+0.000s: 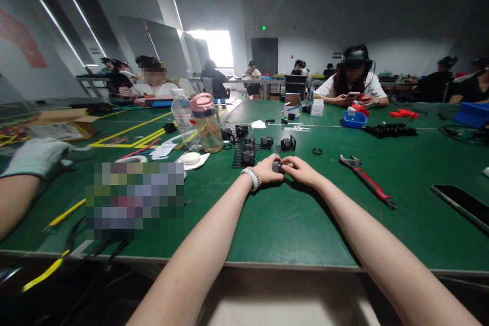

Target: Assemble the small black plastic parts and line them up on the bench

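**Fine Work, Held From Both Sides**

The left hand point(267, 170) has its fingers closed around a small black part point(277, 167), and the right hand point(304, 171) pinches the same part from its other side. The part is between the two hands, low over the green table point(278, 234); whether it touches the surface, I cannot tell. I judge that the step in hand is a small adjustment of this part, but the detail is too small to be sure. The next move would call for a steady left grip and a gentle right one.

Just beyond the hands lie more black parts point(248, 157). To the right are a black ring point(317, 151), a wrench point(367, 182) and, farther, a phone point(464, 206). To the left stands a bottle with a pink lid point(206, 127); at the edge appears another person's gloved hand point(38, 158).

Across the table, a person point(376, 86) sits near a blue tray point(354, 120). Behind are a pale wall point(382, 15) and a bright window point(217, 51).
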The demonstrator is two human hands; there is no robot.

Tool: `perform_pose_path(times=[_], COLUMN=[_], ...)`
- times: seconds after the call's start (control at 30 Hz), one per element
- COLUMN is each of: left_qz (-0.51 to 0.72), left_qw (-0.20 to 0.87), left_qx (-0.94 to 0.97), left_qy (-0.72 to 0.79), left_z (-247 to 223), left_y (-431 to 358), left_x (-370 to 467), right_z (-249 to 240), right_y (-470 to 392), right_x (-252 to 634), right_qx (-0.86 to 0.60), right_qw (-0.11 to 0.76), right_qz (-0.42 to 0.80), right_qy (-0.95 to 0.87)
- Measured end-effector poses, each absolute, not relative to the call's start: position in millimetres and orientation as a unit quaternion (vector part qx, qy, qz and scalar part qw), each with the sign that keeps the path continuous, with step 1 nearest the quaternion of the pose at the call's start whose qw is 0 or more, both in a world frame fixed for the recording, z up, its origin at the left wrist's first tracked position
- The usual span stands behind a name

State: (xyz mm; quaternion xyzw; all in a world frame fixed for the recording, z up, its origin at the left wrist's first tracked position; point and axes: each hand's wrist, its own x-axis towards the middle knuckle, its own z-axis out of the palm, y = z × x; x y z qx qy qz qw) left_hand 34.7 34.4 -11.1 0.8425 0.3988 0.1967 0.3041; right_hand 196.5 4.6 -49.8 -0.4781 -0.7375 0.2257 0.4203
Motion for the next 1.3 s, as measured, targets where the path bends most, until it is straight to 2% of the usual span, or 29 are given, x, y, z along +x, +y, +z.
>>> perform_pose_path(times=[0.77,1.07,1.3], left_qz=[0.195,0.198,0.202], left_qw=[0.298,0.300,0.299], left_qx=[0.846,0.848,0.852], left_qy=[0.396,0.389,0.379], left_z=[-15.0,-18.5,-21.2], left_y=[38.6,41.4,44.3], left_x=[35.7,34.5,34.9], right_z=[-51.2,-52.1,-51.5], right_y=[6.8,6.6,5.0], right_x=[196.5,198.4,199.1], right_qx=[-0.504,-0.414,-0.393], right_qw=[0.401,0.457,0.456], right_qz=[0.183,0.307,0.318], right_qy=[-0.742,-0.725,-0.732])
